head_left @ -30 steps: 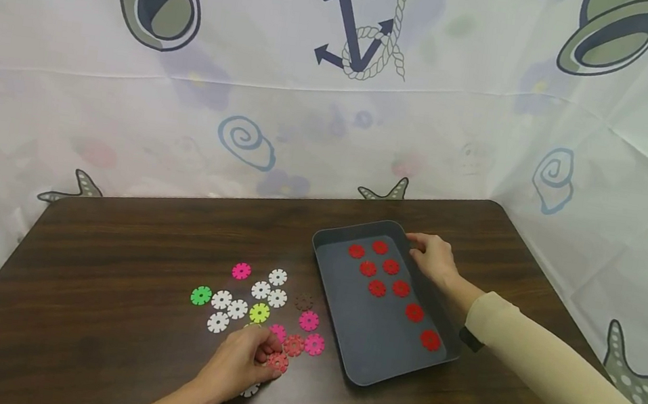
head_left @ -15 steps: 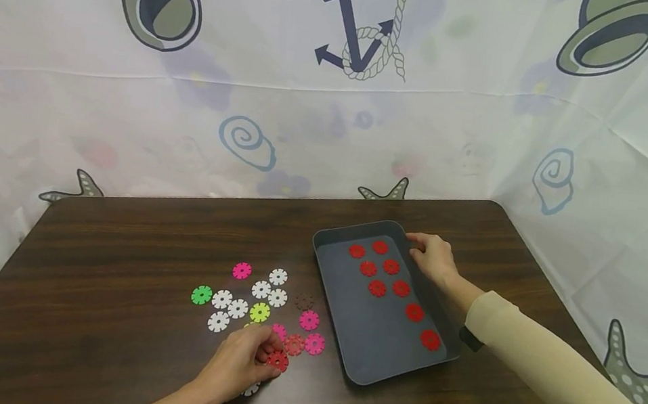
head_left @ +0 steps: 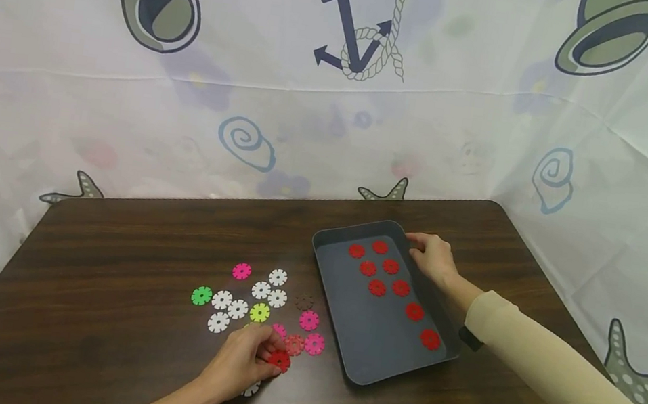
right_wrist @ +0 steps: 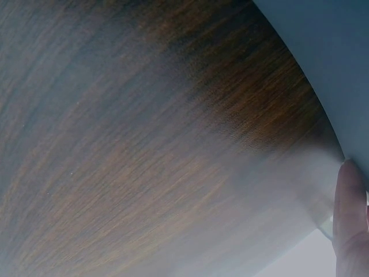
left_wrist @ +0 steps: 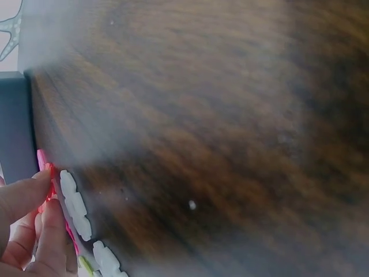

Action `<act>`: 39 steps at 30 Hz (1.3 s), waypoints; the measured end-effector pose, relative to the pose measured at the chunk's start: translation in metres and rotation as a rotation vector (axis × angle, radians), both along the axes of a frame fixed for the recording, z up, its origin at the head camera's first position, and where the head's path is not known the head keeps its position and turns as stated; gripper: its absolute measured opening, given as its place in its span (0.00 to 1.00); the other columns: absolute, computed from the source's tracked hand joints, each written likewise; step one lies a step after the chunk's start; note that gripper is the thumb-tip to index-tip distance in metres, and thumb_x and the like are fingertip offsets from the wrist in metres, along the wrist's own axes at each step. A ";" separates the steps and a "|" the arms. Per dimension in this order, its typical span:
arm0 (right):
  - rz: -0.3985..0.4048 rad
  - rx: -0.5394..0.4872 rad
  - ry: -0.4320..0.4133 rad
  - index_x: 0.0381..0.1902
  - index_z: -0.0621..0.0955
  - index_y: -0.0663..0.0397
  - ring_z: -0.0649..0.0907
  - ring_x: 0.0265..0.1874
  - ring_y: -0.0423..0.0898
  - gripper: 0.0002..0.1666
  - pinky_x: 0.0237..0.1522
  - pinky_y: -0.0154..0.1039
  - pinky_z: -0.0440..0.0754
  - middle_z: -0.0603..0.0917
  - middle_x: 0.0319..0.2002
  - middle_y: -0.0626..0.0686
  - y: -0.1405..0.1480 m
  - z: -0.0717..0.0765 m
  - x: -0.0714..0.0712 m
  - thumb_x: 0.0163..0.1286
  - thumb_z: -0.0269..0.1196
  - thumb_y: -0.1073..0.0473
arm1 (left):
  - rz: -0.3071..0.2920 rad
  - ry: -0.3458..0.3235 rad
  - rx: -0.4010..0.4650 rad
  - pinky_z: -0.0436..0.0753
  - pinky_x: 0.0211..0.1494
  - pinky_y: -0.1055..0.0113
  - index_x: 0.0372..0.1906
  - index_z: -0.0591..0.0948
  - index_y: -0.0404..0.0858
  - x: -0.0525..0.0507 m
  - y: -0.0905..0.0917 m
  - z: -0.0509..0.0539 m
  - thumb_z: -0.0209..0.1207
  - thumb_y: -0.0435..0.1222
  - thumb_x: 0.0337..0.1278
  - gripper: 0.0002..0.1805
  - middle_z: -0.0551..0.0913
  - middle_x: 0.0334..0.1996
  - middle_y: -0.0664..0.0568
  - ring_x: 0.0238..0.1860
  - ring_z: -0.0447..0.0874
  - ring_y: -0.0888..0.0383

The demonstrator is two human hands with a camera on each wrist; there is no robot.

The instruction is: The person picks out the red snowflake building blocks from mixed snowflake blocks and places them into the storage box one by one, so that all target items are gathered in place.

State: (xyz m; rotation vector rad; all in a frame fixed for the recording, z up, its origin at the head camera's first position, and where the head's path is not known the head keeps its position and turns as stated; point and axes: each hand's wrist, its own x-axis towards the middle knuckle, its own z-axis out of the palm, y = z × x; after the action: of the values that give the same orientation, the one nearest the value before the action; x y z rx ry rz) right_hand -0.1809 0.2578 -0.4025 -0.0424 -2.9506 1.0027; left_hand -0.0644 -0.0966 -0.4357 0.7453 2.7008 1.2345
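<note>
My left hand [head_left: 242, 358] pinches a red notched disc [head_left: 280, 361] between thumb and fingertips, just above the table at the near side of the loose discs. In the left wrist view, the red disc [left_wrist: 49, 173] shows partly behind the fingers. A salmon-coloured disc [head_left: 294, 345] lies right beside it, with pink discs [head_left: 314, 344] around. On the right, my right hand [head_left: 434, 259] grips the far right rim of a grey baking tray [head_left: 339, 323]. Several red discs [head_left: 401, 288] lie inside the tray. One finger [right_wrist: 350, 213] lies against its outer wall in the right wrist view.
Left of the tray, white discs [head_left: 237, 309], a green disc [head_left: 202, 295], a yellow disc [head_left: 259, 313] and a brown disc [head_left: 304, 302] lie on the dark wooden table [head_left: 106, 269]. One white disc [head_left: 251, 389] is partly under the left hand. Printed cloth hangs behind the table.
The red disc in my left hand has turned and shifted very slightly to the right; its face now looks darker red. The right hand and tray have not moved.
</note>
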 end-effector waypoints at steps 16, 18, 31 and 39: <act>0.006 0.005 0.022 0.57 0.76 0.65 0.74 0.23 0.46 0.21 0.25 0.34 0.71 0.84 0.36 0.63 -0.001 0.002 0.000 0.65 0.58 0.69 | -0.022 -0.157 0.086 0.80 0.31 0.75 0.32 0.82 0.37 -0.002 0.002 0.001 0.68 0.22 0.39 0.12 0.83 0.29 0.53 0.26 0.79 0.68; 0.007 0.006 0.022 0.57 0.76 0.65 0.74 0.23 0.46 0.21 0.24 0.34 0.71 0.84 0.36 0.63 -0.002 0.003 0.000 0.65 0.58 0.69 | -0.028 -0.173 0.096 0.80 0.32 0.75 0.32 0.82 0.37 -0.002 0.002 0.001 0.68 0.22 0.40 0.12 0.83 0.29 0.52 0.26 0.80 0.68; 0.014 -0.002 0.018 0.57 0.75 0.65 0.74 0.22 0.45 0.22 0.24 0.34 0.72 0.84 0.38 0.64 -0.001 0.003 0.002 0.65 0.57 0.70 | -0.026 -0.340 0.250 0.81 0.31 0.73 0.37 0.81 0.32 -0.015 0.021 0.019 0.66 0.25 0.44 0.11 0.83 0.32 0.46 0.29 0.81 0.61; 0.009 -0.009 0.021 0.57 0.76 0.65 0.73 0.21 0.44 0.22 0.23 0.34 0.70 0.84 0.34 0.62 0.000 0.002 0.002 0.65 0.58 0.70 | -0.031 -0.432 0.367 0.79 0.29 0.73 0.39 0.80 0.30 -0.032 0.053 0.034 0.65 0.25 0.47 0.12 0.83 0.33 0.43 0.29 0.79 0.61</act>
State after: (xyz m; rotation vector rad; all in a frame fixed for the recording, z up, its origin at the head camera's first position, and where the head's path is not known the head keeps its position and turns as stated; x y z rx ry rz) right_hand -0.1794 0.2576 -0.4004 -0.0188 -2.9301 1.0108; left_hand -0.0966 -0.0434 -0.4013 0.4728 2.1407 1.6809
